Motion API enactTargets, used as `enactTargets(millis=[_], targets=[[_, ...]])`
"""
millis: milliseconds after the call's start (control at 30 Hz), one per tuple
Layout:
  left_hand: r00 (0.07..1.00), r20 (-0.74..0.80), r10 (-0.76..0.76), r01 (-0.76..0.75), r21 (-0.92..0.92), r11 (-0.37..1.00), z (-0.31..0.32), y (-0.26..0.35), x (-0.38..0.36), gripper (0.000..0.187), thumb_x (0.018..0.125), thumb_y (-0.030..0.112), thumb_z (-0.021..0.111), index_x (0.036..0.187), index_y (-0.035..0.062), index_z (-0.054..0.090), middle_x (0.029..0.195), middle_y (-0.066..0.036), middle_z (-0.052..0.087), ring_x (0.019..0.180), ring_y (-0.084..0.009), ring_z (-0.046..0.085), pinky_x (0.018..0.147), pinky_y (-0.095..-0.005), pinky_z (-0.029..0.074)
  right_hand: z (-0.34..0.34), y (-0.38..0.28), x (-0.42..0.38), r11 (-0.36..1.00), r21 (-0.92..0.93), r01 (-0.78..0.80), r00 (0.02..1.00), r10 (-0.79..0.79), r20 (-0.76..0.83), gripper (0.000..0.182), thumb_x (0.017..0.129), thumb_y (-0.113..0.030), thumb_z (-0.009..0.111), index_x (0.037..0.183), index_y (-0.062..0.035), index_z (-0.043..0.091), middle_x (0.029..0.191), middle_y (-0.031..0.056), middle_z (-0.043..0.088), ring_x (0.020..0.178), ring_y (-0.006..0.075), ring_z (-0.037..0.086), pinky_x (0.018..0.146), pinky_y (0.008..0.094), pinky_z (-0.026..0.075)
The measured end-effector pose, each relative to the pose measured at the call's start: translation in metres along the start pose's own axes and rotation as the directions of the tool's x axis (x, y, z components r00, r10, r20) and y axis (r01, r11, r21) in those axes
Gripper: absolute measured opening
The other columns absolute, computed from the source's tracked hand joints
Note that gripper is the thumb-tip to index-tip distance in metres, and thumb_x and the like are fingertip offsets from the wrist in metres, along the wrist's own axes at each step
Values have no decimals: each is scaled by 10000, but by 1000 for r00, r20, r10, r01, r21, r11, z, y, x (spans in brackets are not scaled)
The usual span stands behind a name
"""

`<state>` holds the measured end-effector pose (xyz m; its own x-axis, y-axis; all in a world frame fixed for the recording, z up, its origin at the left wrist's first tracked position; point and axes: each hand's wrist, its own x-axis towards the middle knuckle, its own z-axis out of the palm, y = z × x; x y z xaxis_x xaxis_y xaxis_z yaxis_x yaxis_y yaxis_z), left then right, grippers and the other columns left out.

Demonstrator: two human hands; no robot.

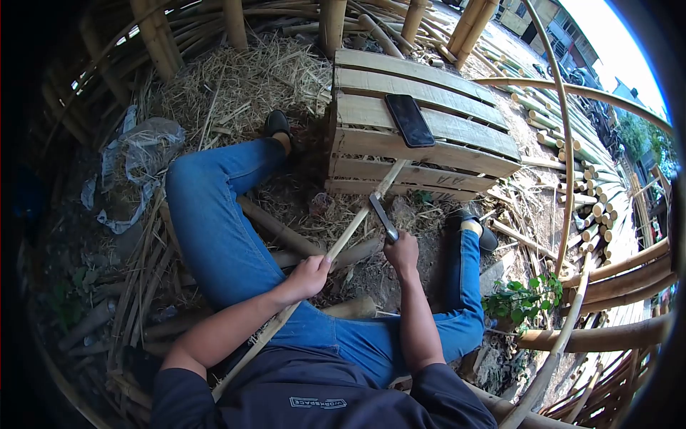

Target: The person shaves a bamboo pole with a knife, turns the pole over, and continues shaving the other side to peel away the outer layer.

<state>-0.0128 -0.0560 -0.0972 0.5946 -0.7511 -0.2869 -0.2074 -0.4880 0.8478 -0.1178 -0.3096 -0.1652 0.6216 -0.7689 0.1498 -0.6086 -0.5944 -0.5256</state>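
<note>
My left hand (309,277) is wrapped round a long, pale bamboo strip (350,227). The strip runs from beside my body, over my thigh, up to the slatted wooden crate (421,154), its far end overlapping the crate's near side. In my right hand (401,252) is a knife (384,217), gripped by its handle. Its blade points up and left, with the tip end right at the strip, a little below the crate. A dark smartphone (409,120) lies on top of the crate.
Dry shavings (250,89) cover the ground behind my bent knee. Crumpled clear plastic (143,154) lies at the left. Cut bamboo poles (597,207) are stacked at the right, and a curved pole (568,150) rises nearby. A leafy green plant (525,299) grows beside my right leg.
</note>
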Motion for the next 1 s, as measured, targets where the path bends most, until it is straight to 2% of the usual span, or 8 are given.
enactTargets(millis=[300, 400, 567, 700, 800, 900, 933, 1000], targets=[[999, 31, -15, 16, -21, 1000, 0, -1, 1, 441, 1061, 316, 402, 855, -33, 577, 759, -258, 632, 770, -458, 633, 696, -514, 463, -16, -34, -31, 973, 5, 232, 954, -228, 193, 154, 720, -172, 677, 817, -60, 717, 746, 214, 673, 742, 420, 665, 714, 503, 544], [999, 40, -38, 38, -19, 999, -1, -1, 2, 448, 1061, 318, 398, 849, -30, 581, 753, -254, 633, 763, -452, 634, 699, -513, 463, -21, -46, -40, 975, 122, 188, 907, -220, 358, 223, 781, -269, 701, 837, -58, 747, 751, 237, 684, 735, 420, 681, 729, 493, 560], [998, 36, -59, 59, 9, 998, -2, 5, 0, 444, 1060, 315, 391, 859, -23, 595, 761, -247, 642, 762, -447, 635, 708, -512, 466, -16, -52, -44, 989, 118, 89, 858, -136, 495, 257, 793, -284, 697, 809, -32, 746, 747, 254, 675, 740, 433, 676, 754, 497, 554], [999, 3, -35, 35, 25, 999, -2, 6, -1, 441, 1063, 308, 382, 870, -24, 599, 785, -257, 644, 791, -461, 633, 725, -525, 468, -7, -44, -44, 989, 69, 127, 898, -144, 417, 212, 764, -214, 672, 817, -22, 744, 779, 268, 677, 769, 445, 673, 793, 512, 545], [999, -29, 37, -35, 70, 997, 0, 2, 0, 440, 1066, 309, 373, 882, -22, 596, 810, -265, 643, 829, -476, 625, 743, -536, 470, 2, -41, -41, 985, 83, 151, 945, -168, 281, 185, 776, -174, 656, 752, 4, 703, 738, 270, 655, 724, 455, 659, 715, 510, 546], [999, -13, 43, -42, 57, 997, -1, 0, 2, 439, 1070, 312, 365, 891, -18, 591, 826, -269, 641, 852, -484, 615, 751, -543, 469, 13, -15, -20, 1000, 31, -1, 997, -1, 80, 187, 781, -175, 640, 782, 1, 703, 794, 279, 667, 812, 468, 660, 788, 522, 538], [1000, -7, 31, -30, 53, 998, 0, 0, 1, 438, 1070, 314, 364, 892, -17, 589, 826, -267, 640, 849, -482, 617, 749, -542, 469, 4, -12, -10, 994, 16, -109, 976, 104, 191, 211, 795, -194, 639, 791, 8, 698, 832, 288, 670, 862, 473, 657, 812, 537, 523], [1000, 0, 13, -13, 48, 999, -1, 0, 1, 436, 1070, 317, 362, 894, -15, 584, 826, -264, 639, 844, -476, 620, 744, -539, 468, 14, 9, -2, 995, 6, -101, 989, 100, 111, 241, 810, -210, 639, 787, 24, 692, 804, 302, 661, 838, 476, 658, 797, 538, 525]])
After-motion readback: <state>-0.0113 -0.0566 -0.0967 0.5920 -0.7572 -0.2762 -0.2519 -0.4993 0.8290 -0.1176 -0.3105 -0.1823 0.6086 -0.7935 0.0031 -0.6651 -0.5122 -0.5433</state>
